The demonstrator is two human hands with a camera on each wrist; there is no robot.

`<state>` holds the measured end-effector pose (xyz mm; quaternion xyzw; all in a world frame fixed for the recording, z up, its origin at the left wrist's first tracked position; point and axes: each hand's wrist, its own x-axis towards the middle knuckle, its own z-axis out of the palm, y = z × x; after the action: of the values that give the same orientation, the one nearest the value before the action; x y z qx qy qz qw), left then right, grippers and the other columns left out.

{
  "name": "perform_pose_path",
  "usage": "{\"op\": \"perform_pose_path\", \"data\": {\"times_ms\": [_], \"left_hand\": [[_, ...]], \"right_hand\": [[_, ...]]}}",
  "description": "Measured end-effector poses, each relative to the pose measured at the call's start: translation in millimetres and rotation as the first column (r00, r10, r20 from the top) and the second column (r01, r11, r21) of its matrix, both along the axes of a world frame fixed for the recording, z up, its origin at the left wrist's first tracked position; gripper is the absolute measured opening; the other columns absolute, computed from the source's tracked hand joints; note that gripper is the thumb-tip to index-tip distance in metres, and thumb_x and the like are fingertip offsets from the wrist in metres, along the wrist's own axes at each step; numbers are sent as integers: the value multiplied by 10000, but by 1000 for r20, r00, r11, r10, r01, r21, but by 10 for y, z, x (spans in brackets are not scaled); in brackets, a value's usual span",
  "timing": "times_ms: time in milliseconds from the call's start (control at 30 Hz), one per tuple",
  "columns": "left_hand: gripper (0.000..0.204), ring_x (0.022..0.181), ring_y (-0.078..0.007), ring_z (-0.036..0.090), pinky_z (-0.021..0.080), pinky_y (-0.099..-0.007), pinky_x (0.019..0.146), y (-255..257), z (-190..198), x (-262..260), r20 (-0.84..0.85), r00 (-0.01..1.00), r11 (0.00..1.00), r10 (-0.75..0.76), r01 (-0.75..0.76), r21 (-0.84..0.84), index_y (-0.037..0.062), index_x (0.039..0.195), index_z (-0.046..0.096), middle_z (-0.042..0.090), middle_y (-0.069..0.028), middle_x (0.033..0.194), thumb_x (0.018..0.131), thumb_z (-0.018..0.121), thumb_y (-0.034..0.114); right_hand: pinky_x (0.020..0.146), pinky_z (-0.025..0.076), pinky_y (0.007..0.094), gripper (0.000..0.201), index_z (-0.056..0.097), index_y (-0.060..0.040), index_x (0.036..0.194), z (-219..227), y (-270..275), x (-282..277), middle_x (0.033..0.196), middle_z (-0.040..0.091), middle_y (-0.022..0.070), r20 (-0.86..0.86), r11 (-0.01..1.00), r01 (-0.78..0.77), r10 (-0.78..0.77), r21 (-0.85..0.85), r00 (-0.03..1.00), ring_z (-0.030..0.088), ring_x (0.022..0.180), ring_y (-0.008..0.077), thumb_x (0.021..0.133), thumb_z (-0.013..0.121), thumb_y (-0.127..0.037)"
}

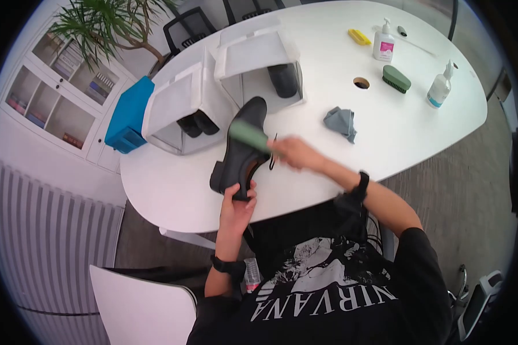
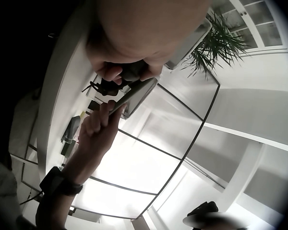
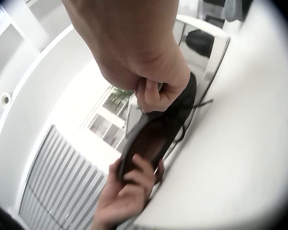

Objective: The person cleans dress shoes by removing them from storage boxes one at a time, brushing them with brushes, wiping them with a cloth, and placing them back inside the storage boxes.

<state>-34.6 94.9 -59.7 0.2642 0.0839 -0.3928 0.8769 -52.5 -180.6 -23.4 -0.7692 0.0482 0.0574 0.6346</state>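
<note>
A black lace-up shoe [image 1: 243,150] is tilted on its side above the near table edge, heel to the left. My left hand [image 1: 236,211] grips its heel end; in the right wrist view the left fingers [image 3: 143,168] reach into the shoe opening [image 3: 151,141]. My right hand [image 1: 298,154] grips the handle of a green brush [image 1: 248,135], blurred, its head over the shoe's side. In the left wrist view the right hand [image 2: 98,132] holds the brush [image 2: 140,95] against or close to the shoe; contact is hidden.
Two white boxes [image 1: 181,109] [image 1: 258,54] with black shoes inside stand behind, beside a blue box [image 1: 130,115]. To the right lie a grey cloth [image 1: 341,122], another green brush [image 1: 396,79], a pump bottle [image 1: 384,43], a spray bottle [image 1: 439,89] and a yellow item [image 1: 360,37].
</note>
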Motion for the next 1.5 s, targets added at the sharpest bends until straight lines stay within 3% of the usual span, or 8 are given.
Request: {"op": "perform_pose_path", "data": {"times_ms": [67,267,400,600,800,967,1133,1500], "left_hand": [[484,870,-175,576,459,-275,612,21,12,-86,8,1000,1000,13,-13,4,7,1397,507,615,-141,1195,973,658,184],[488,867,-167,577,456,-278,604,20,29,-58,-31,999,999,22,-23,-25,1,1395,496,613,-130,1188,975,660,187],[479,865,-161,572,452,-266,578,19,55,-58,-15,1000,1000,11,-11,-29,10,1396,494,610,-124,1176,978,659,175],[435,870,-173,581,462,-243,563,-47,20,-65,62,998,999,14,-16,37,11,1374,524,614,-140,1192,988,653,164],[441,877,-178,586,473,-251,569,-107,37,-38,98,995,995,23,-32,97,1,1363,515,613,-152,1193,981,664,162],[403,878,-157,581,458,-246,569,-65,23,2,120,993,999,6,-10,38,4,1332,514,616,-109,1140,989,653,165],[330,895,-176,589,487,-266,646,-85,11,-66,144,989,996,29,-40,78,5,1303,534,629,-114,1137,1002,626,105],[471,1016,-206,620,498,-338,816,-80,-218,-88,392,920,979,-6,-74,188,32,1315,579,637,-117,1233,882,668,-131]], "right_hand": [[396,443,333,668,676,0,833,-118,-283,339,622,595,62,14,966,245,-247,76,969,560,431,168,1076,465,-585],[384,411,316,620,651,3,825,37,155,24,617,574,57,29,996,50,-52,74,998,520,424,138,1067,526,-554],[380,385,316,600,625,-19,785,-70,-353,476,575,515,39,-16,938,323,-324,123,946,498,421,135,1068,530,-539],[406,462,321,625,658,13,819,12,-24,-130,615,591,78,-111,995,75,-68,60,991,557,442,156,1083,491,-528],[447,487,345,610,680,34,851,1,-210,115,639,619,87,27,974,226,-225,-29,974,584,462,183,1084,501,-501],[458,462,307,648,669,21,824,111,421,-347,629,591,74,138,990,-110,121,-85,983,540,467,143,1095,479,-537],[533,507,309,626,685,32,919,296,243,-102,668,598,66,19,989,59,-57,-134,998,591,550,143,1101,462,-524],[663,543,418,574,699,34,910,327,468,-466,730,680,187,127,955,-165,201,-247,971,691,683,311,1110,478,-456]]}}
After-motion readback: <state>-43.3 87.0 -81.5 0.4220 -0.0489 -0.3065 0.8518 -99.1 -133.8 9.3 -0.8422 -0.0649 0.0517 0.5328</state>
